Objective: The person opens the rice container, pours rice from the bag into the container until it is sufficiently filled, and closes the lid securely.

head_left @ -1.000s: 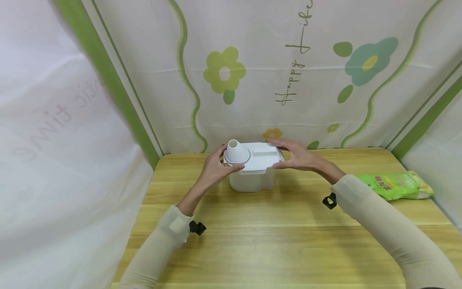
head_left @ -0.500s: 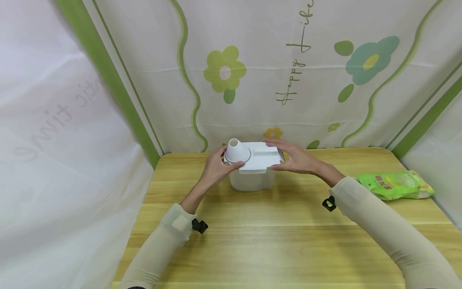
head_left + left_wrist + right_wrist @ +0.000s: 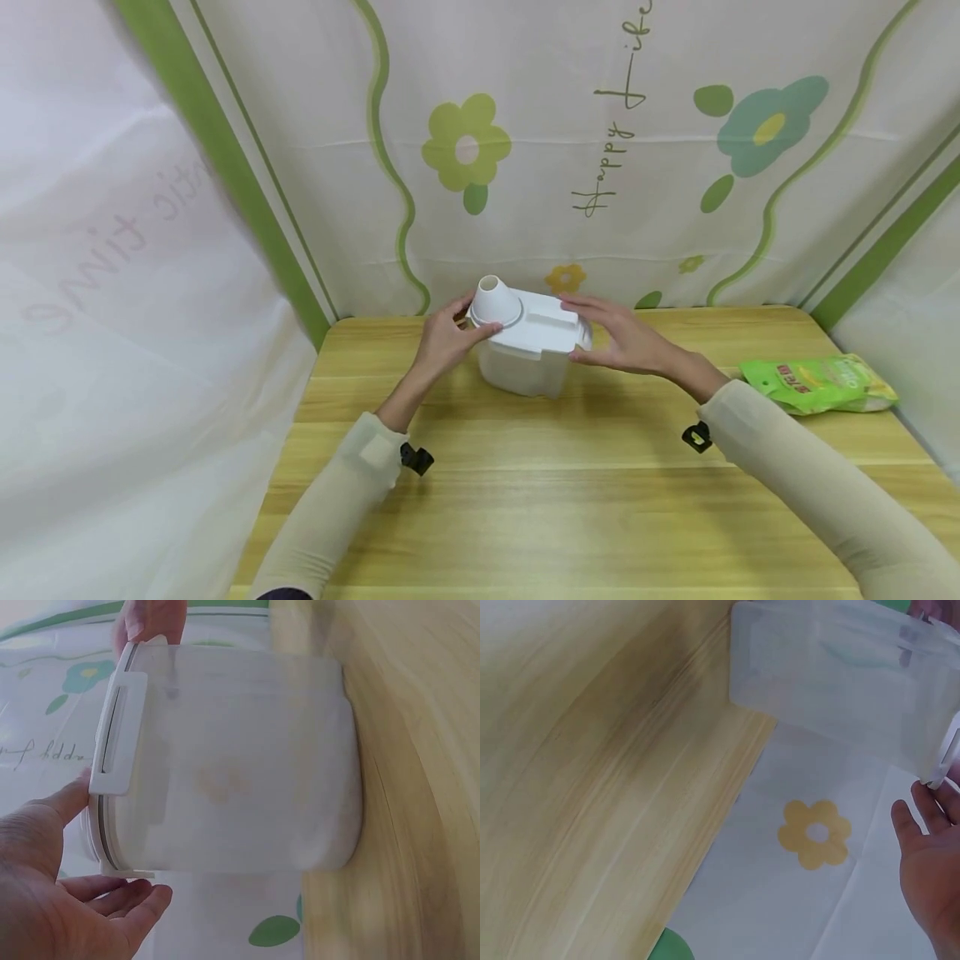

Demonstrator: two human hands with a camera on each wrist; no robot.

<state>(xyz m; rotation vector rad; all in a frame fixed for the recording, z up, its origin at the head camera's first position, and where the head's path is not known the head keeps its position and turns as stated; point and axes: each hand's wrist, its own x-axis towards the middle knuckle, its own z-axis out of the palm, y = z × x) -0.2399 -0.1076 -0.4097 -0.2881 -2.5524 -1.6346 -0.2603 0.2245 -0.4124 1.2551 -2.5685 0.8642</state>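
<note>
A translucent storage container stands near the back of the table, turned at a slight angle. Its white lid carries a white cone-shaped cap at the left end. My left hand grips the lid's left end, thumb along the front edge and fingers round the far side. At the right end my right hand spans the lid, its thumb at the near corner and fingers at the far one. The left wrist view shows the container body from the side, a white clip on its lid edge.
A green packet lies at the right side of the wooden table. Behind the table's back edge hangs a white flowered curtain, and another white curtain closes off the left side.
The container has turned slightly: its right end has come nearer to me and its left end has shifted back. Both hands have moved along with it.
</note>
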